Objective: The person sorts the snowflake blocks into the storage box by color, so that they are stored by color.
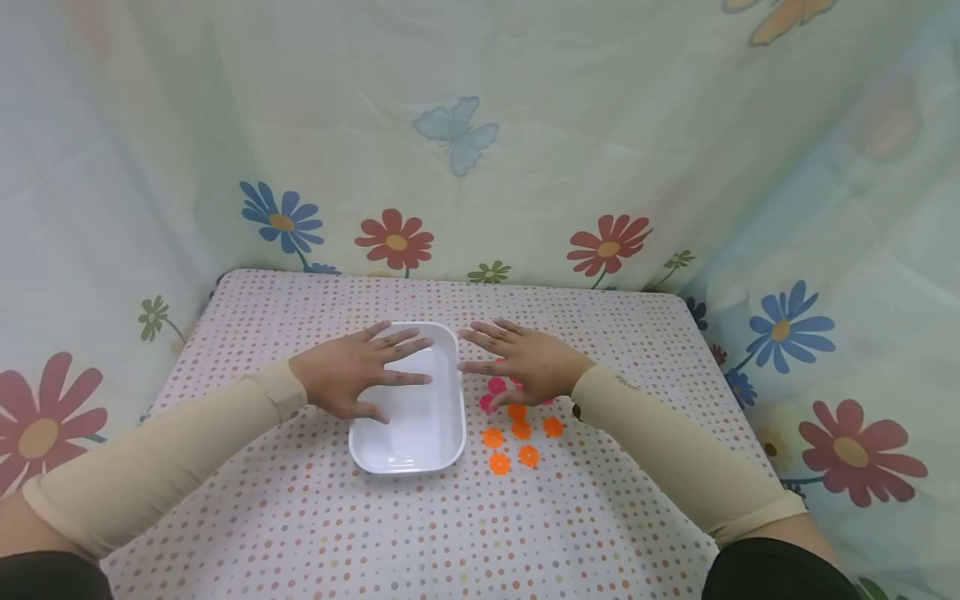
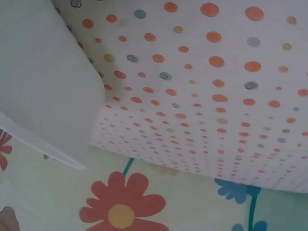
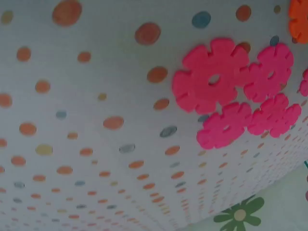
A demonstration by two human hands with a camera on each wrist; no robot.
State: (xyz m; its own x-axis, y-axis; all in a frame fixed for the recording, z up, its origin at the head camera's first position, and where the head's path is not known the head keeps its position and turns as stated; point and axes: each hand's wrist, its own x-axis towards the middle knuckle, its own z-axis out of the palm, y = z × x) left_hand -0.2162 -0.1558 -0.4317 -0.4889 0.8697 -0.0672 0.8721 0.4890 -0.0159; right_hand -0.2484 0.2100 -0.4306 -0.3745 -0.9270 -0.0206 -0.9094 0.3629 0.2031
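Over the left side of a white rectangular tray (image 1: 420, 437), my left hand (image 1: 341, 372) is spread palm down, fingers straight and holding nothing. Bare white floor shows inside the tray. To its right, my right hand (image 1: 538, 364) is also spread with nothing in it, partly covering a group of pink flower-shaped plastic pieces (image 1: 497, 386). Nearer the front lie several orange flower-shaped pieces (image 1: 499, 463). The right wrist view shows the pink pieces (image 3: 211, 79) flat and close together. In the left wrist view, the tray's outer wall (image 2: 48, 72) fills the left side.
A dotted cloth covers the table (image 1: 360, 533). Its back edge meets a hanging curtain (image 1: 525, 100) printed with flowers and butterflies, which also runs along both sides.
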